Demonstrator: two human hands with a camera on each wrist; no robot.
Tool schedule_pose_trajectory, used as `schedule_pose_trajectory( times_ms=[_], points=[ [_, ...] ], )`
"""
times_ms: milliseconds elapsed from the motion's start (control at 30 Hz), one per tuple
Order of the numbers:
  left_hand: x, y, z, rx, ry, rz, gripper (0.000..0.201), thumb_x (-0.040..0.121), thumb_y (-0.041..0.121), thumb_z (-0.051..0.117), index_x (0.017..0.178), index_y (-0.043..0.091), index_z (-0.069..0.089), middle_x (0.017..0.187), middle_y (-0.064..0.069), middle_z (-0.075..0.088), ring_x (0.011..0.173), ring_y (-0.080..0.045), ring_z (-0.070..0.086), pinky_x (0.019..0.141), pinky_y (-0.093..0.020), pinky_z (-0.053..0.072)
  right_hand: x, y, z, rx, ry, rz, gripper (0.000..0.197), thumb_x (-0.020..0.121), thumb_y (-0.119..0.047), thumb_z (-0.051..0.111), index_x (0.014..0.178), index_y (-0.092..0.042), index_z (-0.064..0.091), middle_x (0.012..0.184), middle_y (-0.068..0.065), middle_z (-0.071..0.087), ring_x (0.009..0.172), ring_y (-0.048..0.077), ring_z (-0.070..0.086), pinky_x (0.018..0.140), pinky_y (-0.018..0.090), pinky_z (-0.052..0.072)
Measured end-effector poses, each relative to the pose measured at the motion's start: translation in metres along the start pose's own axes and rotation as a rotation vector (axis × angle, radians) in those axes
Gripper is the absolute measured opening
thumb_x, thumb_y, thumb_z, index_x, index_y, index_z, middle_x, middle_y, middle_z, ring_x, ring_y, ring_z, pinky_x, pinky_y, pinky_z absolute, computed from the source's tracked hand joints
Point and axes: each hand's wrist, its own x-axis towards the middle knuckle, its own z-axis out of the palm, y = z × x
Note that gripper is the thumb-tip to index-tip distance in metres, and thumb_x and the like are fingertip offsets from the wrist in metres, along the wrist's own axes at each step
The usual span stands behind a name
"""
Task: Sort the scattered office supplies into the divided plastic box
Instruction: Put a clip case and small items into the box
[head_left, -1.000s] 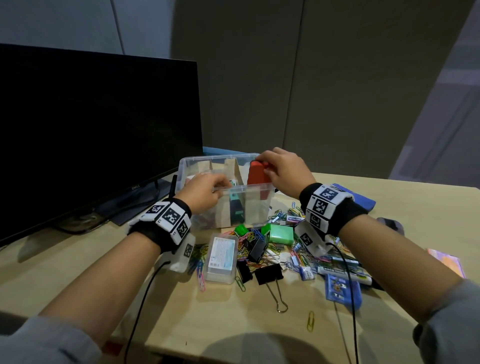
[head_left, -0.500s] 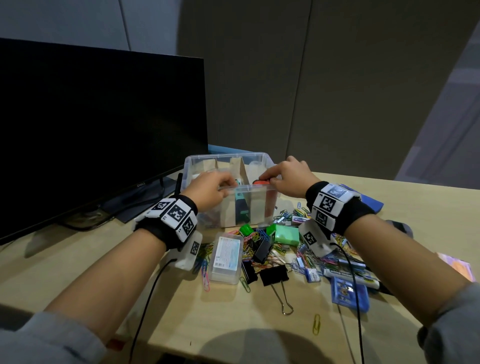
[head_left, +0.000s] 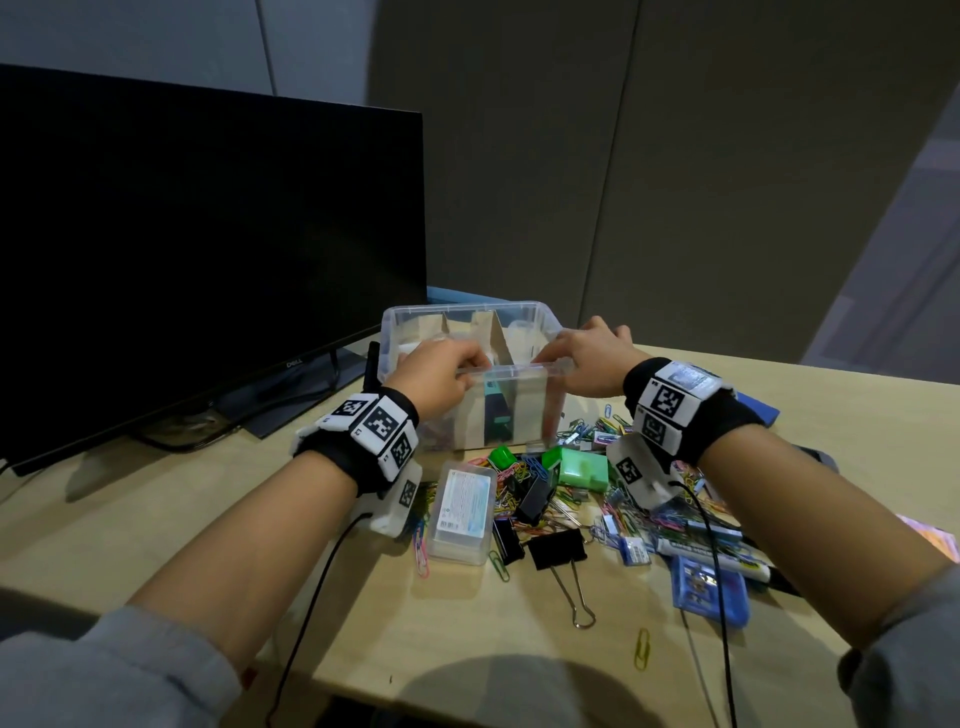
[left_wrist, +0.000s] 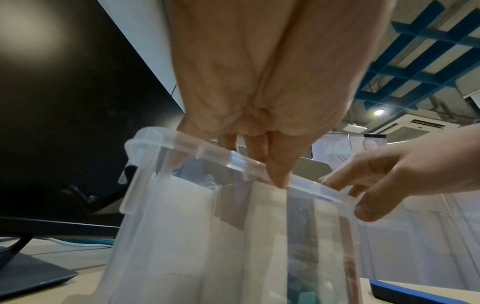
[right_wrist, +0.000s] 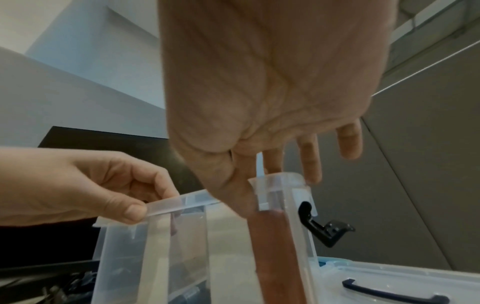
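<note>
The clear divided plastic box (head_left: 519, 370) stands on the desk with cardboard dividers inside. My left hand (head_left: 467, 366) pinches its near rim (left_wrist: 182, 139), thumb outside and fingers over the edge. At the near right corner of the rim (right_wrist: 280, 179), my right hand (head_left: 563, 358) pinches it between thumb and forefinger. A red-orange item (right_wrist: 278, 257) stands inside the right compartment against the front wall. In front of the box lie scattered supplies: coloured paper clips (head_left: 519, 483), black binder clips (head_left: 558, 551), a green box (head_left: 582, 467) and a clear staple case (head_left: 462, 512).
A black monitor (head_left: 208, 249) stands to the left on its stand. A blue packet (head_left: 709, 587) and a marker (head_left: 711, 551) lie at the right. A second clear lidded container (right_wrist: 389, 283) sits right of the box. The desk's front edge is close to me.
My right hand lowered the red-orange item into the right compartment, let it go, and now holds the box rim. My left hand stayed on the rim.
</note>
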Motion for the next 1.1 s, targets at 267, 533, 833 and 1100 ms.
schedule_pose_trajectory(
  times_ms=[267, 533, 833, 1100],
  points=[
    [0.007, 0.003, 0.007, -0.014, 0.029, -0.006, 0.023, 0.096, 0.012, 0.055, 0.115, 0.023, 0.063, 0.119, 0.004, 0.061, 0.117, -0.018, 0.054, 0.106, -0.05, 0.038, -0.003, 0.005, 0.012, -0.019, 0.249, -0.071, 0.029, 0.098, -0.032, 0.046, 0.123, -0.034, 0.06, 0.122, -0.009, 0.057, 0.11, 0.022, 0.035, 0.088, 0.038, 0.026],
    [-0.003, 0.001, 0.006, -0.002, 0.008, 0.053, 0.035, 0.097, 0.013, 0.053, 0.131, 0.021, 0.055, 0.132, 0.0, 0.059, 0.125, -0.018, 0.05, 0.112, -0.048, 0.033, -0.011, 0.003, 0.014, -0.019, 0.259, -0.07, 0.035, 0.097, -0.03, 0.049, 0.131, -0.029, 0.054, 0.12, -0.004, 0.058, 0.111, 0.024, 0.038, 0.088, 0.037, 0.028],
    [-0.017, -0.007, -0.006, 0.058, 0.004, 0.084, 0.038, 0.095, 0.018, 0.056, 0.133, 0.021, 0.051, 0.135, 0.002, 0.055, 0.129, -0.016, 0.046, 0.114, -0.048, 0.029, -0.002, -0.004, 0.005, 0.016, 0.231, 0.033, 0.051, 0.083, -0.02, 0.055, 0.134, -0.023, 0.046, 0.124, 0.003, 0.049, 0.117, 0.024, 0.037, 0.094, 0.04, 0.031],
    [-0.039, -0.021, -0.018, -0.008, 0.151, 0.302, 0.021, 0.089, 0.01, 0.064, 0.11, 0.014, 0.064, 0.108, 0.004, 0.059, 0.097, -0.006, 0.052, 0.084, -0.013, 0.04, -0.008, -0.024, 0.014, 0.056, 0.416, -0.122, 0.037, 0.085, -0.021, 0.054, 0.122, -0.019, 0.054, 0.117, 0.002, 0.051, 0.11, 0.023, 0.042, 0.091, 0.038, 0.033]
  ],
)
